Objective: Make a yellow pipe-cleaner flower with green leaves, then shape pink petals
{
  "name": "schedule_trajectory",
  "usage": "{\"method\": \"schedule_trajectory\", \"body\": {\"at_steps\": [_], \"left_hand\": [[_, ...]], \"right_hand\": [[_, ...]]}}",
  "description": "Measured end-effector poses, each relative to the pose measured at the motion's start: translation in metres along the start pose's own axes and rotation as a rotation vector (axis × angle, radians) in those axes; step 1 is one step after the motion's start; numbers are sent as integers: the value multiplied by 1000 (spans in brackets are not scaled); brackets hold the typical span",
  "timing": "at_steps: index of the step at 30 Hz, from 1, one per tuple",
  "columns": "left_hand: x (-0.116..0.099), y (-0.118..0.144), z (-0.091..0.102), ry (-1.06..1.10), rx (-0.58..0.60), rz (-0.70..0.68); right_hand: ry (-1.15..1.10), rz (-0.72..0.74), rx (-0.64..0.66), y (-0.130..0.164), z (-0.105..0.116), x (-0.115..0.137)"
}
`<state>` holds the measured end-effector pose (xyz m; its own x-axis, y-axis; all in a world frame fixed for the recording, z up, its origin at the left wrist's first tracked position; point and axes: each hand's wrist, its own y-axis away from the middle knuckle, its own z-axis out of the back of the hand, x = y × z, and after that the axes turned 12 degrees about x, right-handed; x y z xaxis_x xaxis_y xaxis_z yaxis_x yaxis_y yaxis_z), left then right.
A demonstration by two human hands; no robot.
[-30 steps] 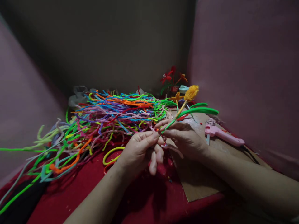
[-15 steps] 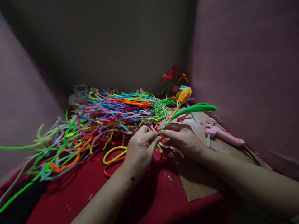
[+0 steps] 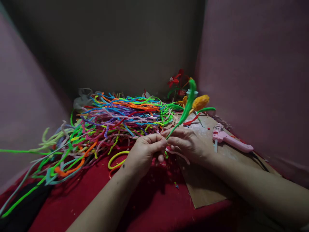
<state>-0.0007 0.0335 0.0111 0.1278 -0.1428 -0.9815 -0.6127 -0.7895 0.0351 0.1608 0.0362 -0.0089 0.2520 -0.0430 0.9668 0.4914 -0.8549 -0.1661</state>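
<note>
My left hand [image 3: 147,154] is pinched at the lower end of a green pipe-cleaner leaf [image 3: 187,112], which points up and slightly right. My right hand [image 3: 188,143] has its fingers closed round the same base from the other side. A yellow-orange pipe-cleaner flower [image 3: 201,102] shows just behind the leaf, tilted right; its stem is mostly covered. Both hands meet above the red cloth [image 3: 154,199], and the fingers hide the join between leaf and stem.
Many coloured pipe cleaners [image 3: 125,112] are heaped at left and centre. Yellow and red scissor-like loops [image 3: 117,161] lie beside my left wrist. A pink glue gun [image 3: 233,140] rests on cardboard [image 3: 205,190] at right. Red flowers [image 3: 174,80] stand at the back.
The green leaf has swung from leaning right to pointing up, with another green blade still low at right. The yellow flower has tipped to the right. My left-hand fingers have shifted their grip.
</note>
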Motion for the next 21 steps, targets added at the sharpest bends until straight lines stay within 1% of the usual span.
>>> {"method": "schedule_trajectory", "body": {"at_steps": [2,4,8,10,13,16,18,21], "left_hand": [[2,0,0,113,57,26],[3,0,-1,216,111,20],[3,0,2,372,185,-35],[4,-1,3,405,195,-56],[7,-3,5,439,206,-49],[8,-3,6,463,210,-39],[7,-3,7,465,191,-39],[6,-5,9,458,145,-20]], "right_hand": [[-84,1,26,-1,-1,0],[-125,43,64,-2,0,-1],[-12,128,108,-1,3,0],[31,120,104,1,3,2],[98,105,69,5,3,5],[183,37,31,7,1,7],[214,-1,15,7,0,7],[261,28,-11,7,0,7]]}}
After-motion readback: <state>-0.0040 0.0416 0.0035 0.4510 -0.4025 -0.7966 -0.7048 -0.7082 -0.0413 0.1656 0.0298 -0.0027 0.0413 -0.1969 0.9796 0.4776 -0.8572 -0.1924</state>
